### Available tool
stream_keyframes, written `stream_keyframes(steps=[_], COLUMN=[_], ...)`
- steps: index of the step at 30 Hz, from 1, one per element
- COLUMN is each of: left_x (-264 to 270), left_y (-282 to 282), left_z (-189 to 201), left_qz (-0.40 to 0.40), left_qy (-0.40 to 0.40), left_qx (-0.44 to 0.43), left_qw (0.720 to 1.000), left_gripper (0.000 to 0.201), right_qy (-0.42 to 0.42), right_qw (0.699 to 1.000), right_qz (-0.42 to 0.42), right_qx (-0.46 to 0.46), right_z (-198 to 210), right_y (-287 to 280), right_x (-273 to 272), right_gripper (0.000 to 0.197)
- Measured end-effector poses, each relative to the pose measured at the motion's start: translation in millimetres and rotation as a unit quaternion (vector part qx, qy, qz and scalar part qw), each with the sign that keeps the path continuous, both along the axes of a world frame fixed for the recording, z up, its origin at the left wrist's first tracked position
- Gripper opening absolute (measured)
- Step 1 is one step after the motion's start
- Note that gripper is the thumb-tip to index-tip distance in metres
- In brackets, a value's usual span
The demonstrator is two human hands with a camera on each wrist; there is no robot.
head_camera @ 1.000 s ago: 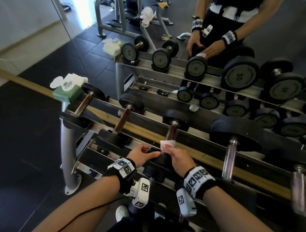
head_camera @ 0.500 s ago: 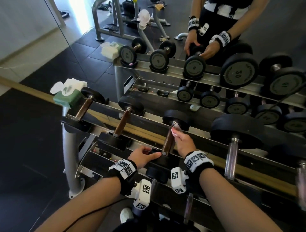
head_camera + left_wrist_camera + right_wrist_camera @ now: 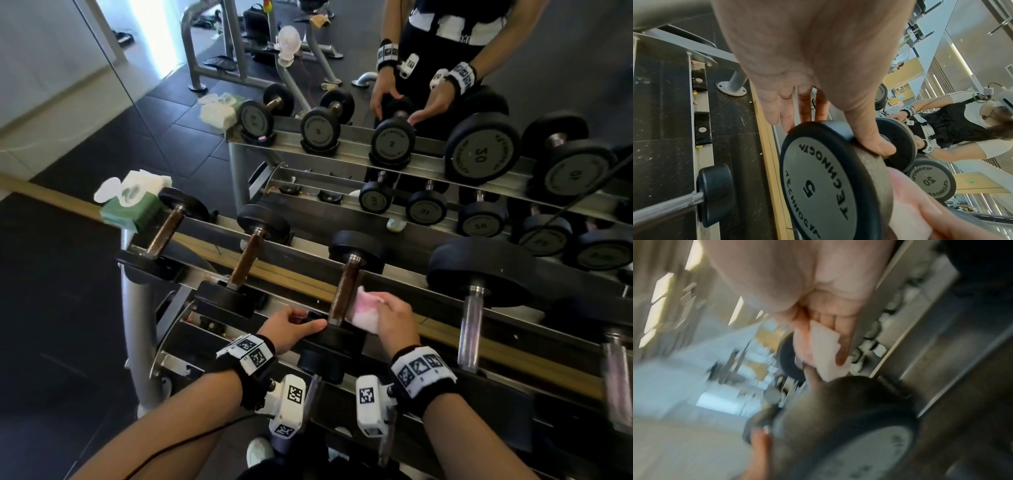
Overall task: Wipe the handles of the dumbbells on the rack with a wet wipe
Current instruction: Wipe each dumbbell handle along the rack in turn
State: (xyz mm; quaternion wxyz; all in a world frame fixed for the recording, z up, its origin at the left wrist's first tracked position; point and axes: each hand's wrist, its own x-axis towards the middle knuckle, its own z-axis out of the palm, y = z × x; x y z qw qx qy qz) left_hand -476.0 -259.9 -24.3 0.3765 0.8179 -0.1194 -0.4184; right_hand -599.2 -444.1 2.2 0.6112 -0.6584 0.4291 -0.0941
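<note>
Wiping the third dumbbell's handle on the top rail

The right hand (image 3: 394,317) pinches a folded wet wipe (image 3: 366,310) against the lower part of the brown handle (image 3: 346,294), fingers curled round the cloth. The left hand (image 3: 291,327) steadies the near weight head (image 3: 830,183), thumb and fingers clasped over its rim. The dumbbell lies on the rack (image 3: 342,168), the wipe pack (image 3: 132,202) at the rack's far left end. As I see it, a hard stroke could roll the dumbbell in its cradle if the left hand slackens, and the small bunched wipe may miss the handle's underside.
</note>
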Motion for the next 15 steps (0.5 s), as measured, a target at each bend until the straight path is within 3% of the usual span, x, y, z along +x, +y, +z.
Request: stream_keyframes(steps=[2, 4, 9, 15], left_x=[-1, -2, -4, -5], left_y=[0, 0, 1, 0], left_z=[1, 2, 3, 8], left_qz=[0.003, 0.006, 0.011, 0.012], left_qy=[-0.006, -0.012, -0.008, 0.004], left_qx=[0.001, -0.001, -0.007, -0.011], left_qw=[1.0, 1.0, 1.0, 1.0], left_gripper=[0.066, 0.064, 0.059, 0.04], right_qy=[0.006, 0.012, -0.036, -0.013], right_qw=[0.997, 0.994, 0.994, 1.0], right_qz=[-0.079, -0.095, -0.058, -0.023], right_qx=[0.016, 0.046, 0.083, -0.012], right_z=[-7, -14, -23, -37], right_y=[-10, -15, -12, -11], right_x=[7, 16, 46, 52], right_gripper=[0.022, 0.023, 0.028, 0.014])
